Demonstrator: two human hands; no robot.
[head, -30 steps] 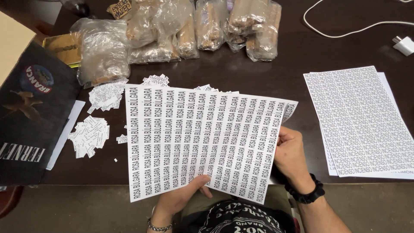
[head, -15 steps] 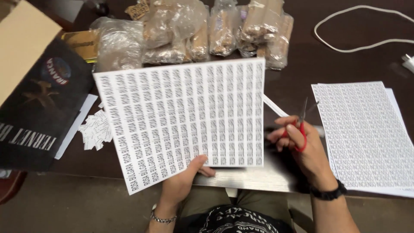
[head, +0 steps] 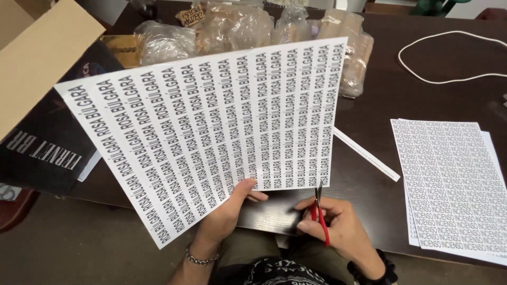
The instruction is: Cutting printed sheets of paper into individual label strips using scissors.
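The left hand (head: 232,211) gripped the printed sheet (head: 211,137) at its lower edge, thumb on the face of the paper and the other fingers behind it. The sheet was held up off the dark counter (head: 422,100), tilted, with its long axis running from lower left to upper right and its columns of text fanning upward toward the far side. Its lower left corner hung out past the counter's near edge.

The right hand (head: 338,224) was closed around the red handles of the scissors (head: 320,211). Their blades pointed up and away from the person, the tips meeting the sheet's bottom edge near its right corner.

A cut paper strip (head: 367,154) lay on the counter just right of the sheet, and a stack of printed sheets (head: 454,184) lay farther right.

Compared with half a second before, the sheet had been raised closer to the camera and filled more of the view, and the scissors had moved left from beside the sheet to its lower edge.
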